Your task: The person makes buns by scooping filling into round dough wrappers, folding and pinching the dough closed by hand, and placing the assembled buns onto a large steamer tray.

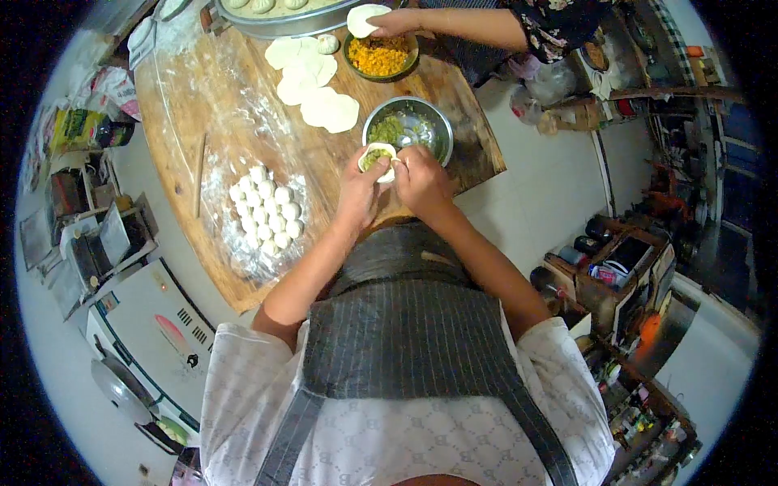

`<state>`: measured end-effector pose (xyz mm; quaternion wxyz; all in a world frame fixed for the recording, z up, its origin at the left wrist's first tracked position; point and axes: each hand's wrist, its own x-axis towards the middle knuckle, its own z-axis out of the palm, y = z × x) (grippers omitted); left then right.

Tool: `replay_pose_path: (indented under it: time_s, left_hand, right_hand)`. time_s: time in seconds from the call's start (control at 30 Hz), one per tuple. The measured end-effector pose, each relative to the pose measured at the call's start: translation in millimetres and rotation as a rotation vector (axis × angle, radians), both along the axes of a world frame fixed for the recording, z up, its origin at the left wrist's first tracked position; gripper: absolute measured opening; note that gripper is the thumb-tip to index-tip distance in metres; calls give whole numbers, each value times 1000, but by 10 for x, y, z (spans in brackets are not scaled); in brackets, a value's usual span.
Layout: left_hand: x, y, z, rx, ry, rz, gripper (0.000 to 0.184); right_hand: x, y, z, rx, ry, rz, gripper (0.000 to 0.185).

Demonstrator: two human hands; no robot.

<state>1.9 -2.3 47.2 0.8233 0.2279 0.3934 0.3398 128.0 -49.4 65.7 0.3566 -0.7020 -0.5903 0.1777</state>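
Tabletop (pixel 322 174) bears the bowl (pixel 442 134) near its edge, presumably for reach; left hand (pixel 357 188) cups 1 wrapper (pixel 387 175) just by the bowl, apparently to contain the filling (pixel 373 155), fingers curled round; right hand (pixel 423 183) pinches the wrapper's side between its fingers.

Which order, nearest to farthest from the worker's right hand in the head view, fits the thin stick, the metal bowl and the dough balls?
1. Metal bowl: just beyond the right hand.
2. Dough balls: off to the left.
3. Thin stick: farther left, past the dough balls.
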Motion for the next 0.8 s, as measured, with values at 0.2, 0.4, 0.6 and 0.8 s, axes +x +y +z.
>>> replay_pose_path:
  time_s: [0.2, 0.4, 0.6, 0.8]
  left_hand:
    - [-30, 36, -100, 143, 87, -35, 27]
    - [-68, 68, -110, 115, 126, -82, 29]
    - [-86, 93, -43, -61, -32, -121, 28]
    - [-110, 67, -93, 91, 166, -256, 29]
  right_hand:
    - [-33, 37, -78, 47, 70, 25, 12]
    - [-99, -42, -93, -17, 14, -36, 13]
    - [-21, 11, -101, 7, 111, 60, 9]
    - [-52, -49, -58, -30, -25, 3, 13]
